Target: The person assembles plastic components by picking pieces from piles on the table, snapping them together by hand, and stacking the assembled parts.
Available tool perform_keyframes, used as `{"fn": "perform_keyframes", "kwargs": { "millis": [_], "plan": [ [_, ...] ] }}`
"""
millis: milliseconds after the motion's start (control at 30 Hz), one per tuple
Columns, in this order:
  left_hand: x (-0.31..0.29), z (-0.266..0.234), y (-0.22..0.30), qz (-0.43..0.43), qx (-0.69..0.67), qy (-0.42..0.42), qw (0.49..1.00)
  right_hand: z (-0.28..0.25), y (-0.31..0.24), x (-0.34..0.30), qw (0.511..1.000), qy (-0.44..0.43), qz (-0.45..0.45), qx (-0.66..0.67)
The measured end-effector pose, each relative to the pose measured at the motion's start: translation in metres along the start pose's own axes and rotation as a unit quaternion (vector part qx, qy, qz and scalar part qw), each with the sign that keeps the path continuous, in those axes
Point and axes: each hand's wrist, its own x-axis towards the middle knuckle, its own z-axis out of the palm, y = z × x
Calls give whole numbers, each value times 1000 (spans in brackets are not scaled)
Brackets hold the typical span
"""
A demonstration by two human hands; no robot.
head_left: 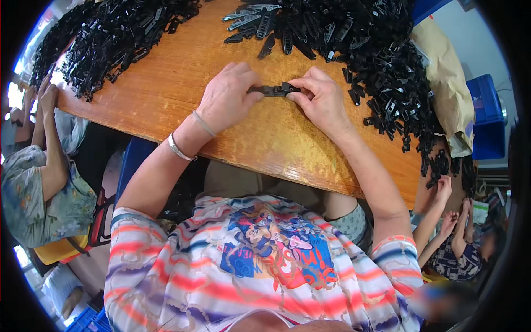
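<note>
Between my two hands, just above the table, is a slim black plastic clip-like part. My left hand pinches its left end between thumb and fingers. The thumb and forefinger of my right hand close on the other end, where a small raised black piece sits. Whether that raised piece is separate or joined, I cannot tell. Beyond my hands lies a big heap of loose black plastic parts, some long and slotted, some small.
Another heap of black parts covers the far left of the wooden table. A brown paper bag stands at the right edge, with blue bins behind it. Co-workers' hands show at the left, and others' arms at the right.
</note>
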Motion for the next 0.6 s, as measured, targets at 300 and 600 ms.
{"fn": "perform_keyframes", "kwargs": {
  "millis": [300,600],
  "plan": [
    [7,-10,4,6,57,-8,998,15,-4,22,991,-54,-115,-51],
    [26,-48,-16,-55,19,-30,998,-77,58,8,927,82,87,-355]
  ]
}}
